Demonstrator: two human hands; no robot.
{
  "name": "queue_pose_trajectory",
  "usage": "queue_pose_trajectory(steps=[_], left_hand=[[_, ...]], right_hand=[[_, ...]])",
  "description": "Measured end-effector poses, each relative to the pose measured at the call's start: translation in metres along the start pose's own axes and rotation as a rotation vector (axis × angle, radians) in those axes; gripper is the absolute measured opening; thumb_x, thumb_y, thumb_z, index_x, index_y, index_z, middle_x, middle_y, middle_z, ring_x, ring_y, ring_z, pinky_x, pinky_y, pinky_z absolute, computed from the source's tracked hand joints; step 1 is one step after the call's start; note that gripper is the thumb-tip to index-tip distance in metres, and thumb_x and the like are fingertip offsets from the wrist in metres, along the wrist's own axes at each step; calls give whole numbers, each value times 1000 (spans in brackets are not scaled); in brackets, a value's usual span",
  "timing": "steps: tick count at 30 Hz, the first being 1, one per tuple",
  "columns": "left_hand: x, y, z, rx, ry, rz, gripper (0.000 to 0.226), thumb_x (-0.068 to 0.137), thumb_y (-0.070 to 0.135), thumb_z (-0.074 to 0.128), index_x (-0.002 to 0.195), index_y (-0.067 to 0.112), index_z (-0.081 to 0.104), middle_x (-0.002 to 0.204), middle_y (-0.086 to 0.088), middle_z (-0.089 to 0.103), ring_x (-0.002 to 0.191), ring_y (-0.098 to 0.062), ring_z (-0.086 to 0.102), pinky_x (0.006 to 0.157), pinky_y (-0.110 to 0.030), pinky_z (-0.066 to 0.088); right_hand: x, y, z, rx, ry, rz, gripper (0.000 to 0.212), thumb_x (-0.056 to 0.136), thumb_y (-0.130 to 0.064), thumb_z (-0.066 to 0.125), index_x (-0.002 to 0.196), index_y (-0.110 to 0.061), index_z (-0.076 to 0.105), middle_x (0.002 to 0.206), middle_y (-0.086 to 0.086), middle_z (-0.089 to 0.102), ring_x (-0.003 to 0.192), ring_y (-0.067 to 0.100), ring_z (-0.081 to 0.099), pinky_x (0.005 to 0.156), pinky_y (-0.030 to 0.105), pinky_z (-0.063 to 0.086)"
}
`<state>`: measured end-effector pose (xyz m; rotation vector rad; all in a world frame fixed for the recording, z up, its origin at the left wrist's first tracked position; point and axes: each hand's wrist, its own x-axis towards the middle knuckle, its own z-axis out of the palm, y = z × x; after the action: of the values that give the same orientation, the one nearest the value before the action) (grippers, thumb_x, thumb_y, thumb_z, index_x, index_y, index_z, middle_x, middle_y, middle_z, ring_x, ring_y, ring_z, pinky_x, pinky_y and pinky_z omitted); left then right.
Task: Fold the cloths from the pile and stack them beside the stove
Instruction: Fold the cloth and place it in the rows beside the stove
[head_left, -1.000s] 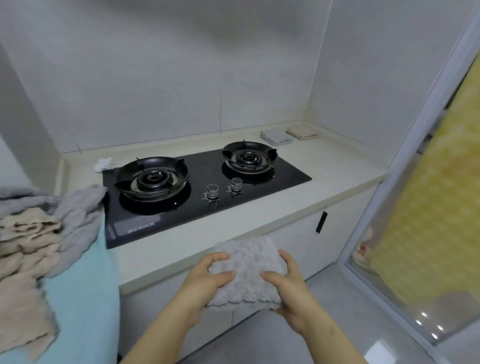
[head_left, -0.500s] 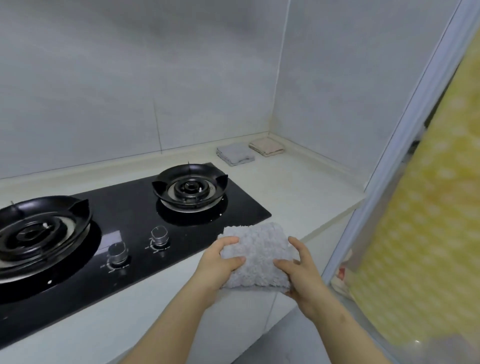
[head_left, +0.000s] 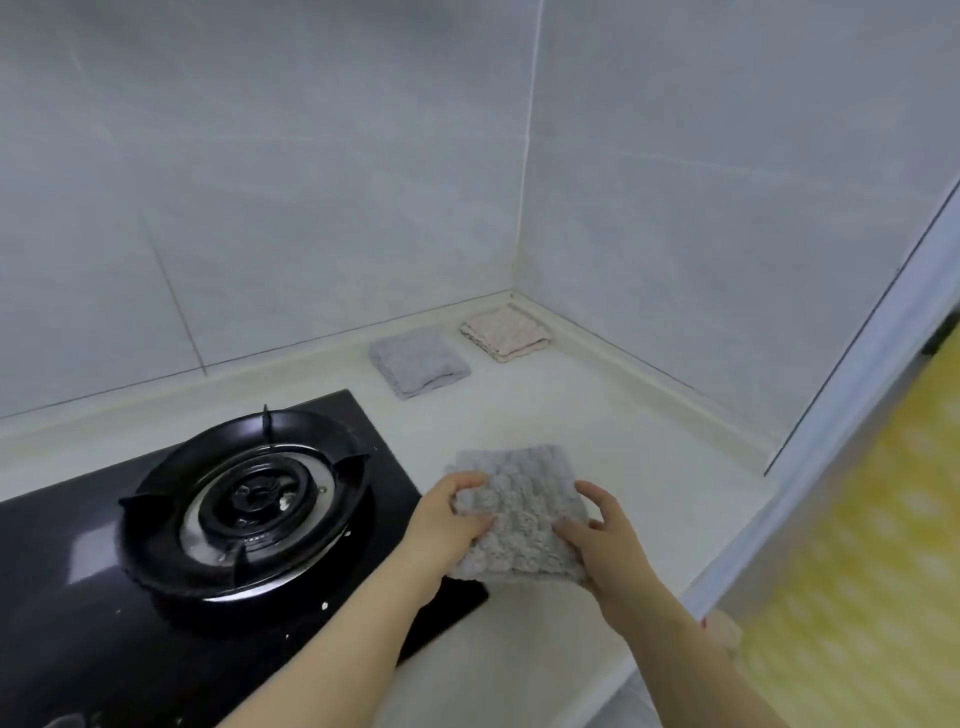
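Observation:
A folded grey cloth (head_left: 519, 499) is held flat above the counter, just right of the black stove (head_left: 218, 519). My left hand (head_left: 447, 519) grips its left edge, thumb on top. Gripping the right edge is my right hand (head_left: 597, 540), with its thumb on the cloth. Farther back on the counter lie a folded grey cloth (head_left: 418, 359) and a folded beige cloth (head_left: 506, 332), side by side near the wall corner. The pile of unfolded cloths is out of view.
The pale countertop (head_left: 649, 457) runs right of the stove to a raised edge and tiled walls. One burner (head_left: 249, 493) sits close to my left forearm. A door frame (head_left: 857, 389) and a yellow curtain (head_left: 883, 571) stand at the right.
I have moved right and forward along the counter. The held grey cloth has travelled from the counter's front edge to over the countertop beside the stove. The pile has left the view.

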<state>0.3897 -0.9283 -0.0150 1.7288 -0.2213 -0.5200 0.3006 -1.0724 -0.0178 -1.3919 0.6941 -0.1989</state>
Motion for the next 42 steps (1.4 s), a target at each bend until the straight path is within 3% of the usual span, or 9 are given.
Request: queue_pose_trajectory(steps=[5,11,17,22,26,30,33,38,42], left_hand=[[79,-7,41,-38,99,-57,38,85,-6,59,117,15,56,80,-1,49,47,0,47,48,-8,41],[147,-8,93,-96,238,-138,41,85,-5,59,122,13,53,79,-3,52,63,-14,46,49,-8,42],[196,6,126,-177,264,-158,41,89,1,58,125,19,49,100,-9,57,62,-8,52,53,-10,46],[234,16,142,-117,291,-119,46,89,4,59,131,18,47,119,-3,50,77,-1,54,60,-5,45],[260,21,145,-112,348,-83,46,88,4,62,129,20,49,122,1,49,93,-4,54,73,-8,46],[281,22,144,-122,348,-93,47,87,6,63,129,22,50,98,6,55,82,-10,54,71,-9,47],[289,24,146,-112,339,-81,44,88,6,62,126,25,50,88,11,51,75,-5,51,61,-2,45],[295,25,152,-74,325,-64,49,88,8,63,132,22,48,108,6,56,83,1,54,74,-8,45],[294,28,155,-83,300,-65,50,90,11,60,135,24,45,121,5,53,91,3,55,77,-9,46]], right_hand=[[98,-13,-30,-73,-67,17,41,89,-2,56,120,-26,47,101,17,61,90,35,63,80,46,56],[195,-31,-63,-80,-51,34,33,87,1,56,112,-19,47,86,-2,55,74,15,55,64,27,45],[264,-52,-79,-61,-83,30,31,87,-2,55,113,-19,50,87,-11,54,77,10,53,62,25,42],[303,-62,-86,-74,-113,74,15,84,-1,53,88,-13,60,84,8,64,72,23,61,64,29,48],[331,-66,-88,-12,-84,145,14,85,-10,58,98,-4,59,79,6,58,72,23,57,68,31,46],[347,-65,-88,189,-140,258,28,87,-10,57,114,-3,59,108,11,66,95,23,64,69,25,52],[348,-71,-86,274,-150,288,23,88,-7,55,110,-3,61,105,15,68,87,24,67,56,23,52],[349,-71,-80,388,-34,319,29,87,-7,57,114,1,60,105,18,66,88,28,64,65,31,50],[348,-65,-82,341,35,284,35,87,-11,59,121,-2,59,117,14,64,106,27,61,86,33,50]])
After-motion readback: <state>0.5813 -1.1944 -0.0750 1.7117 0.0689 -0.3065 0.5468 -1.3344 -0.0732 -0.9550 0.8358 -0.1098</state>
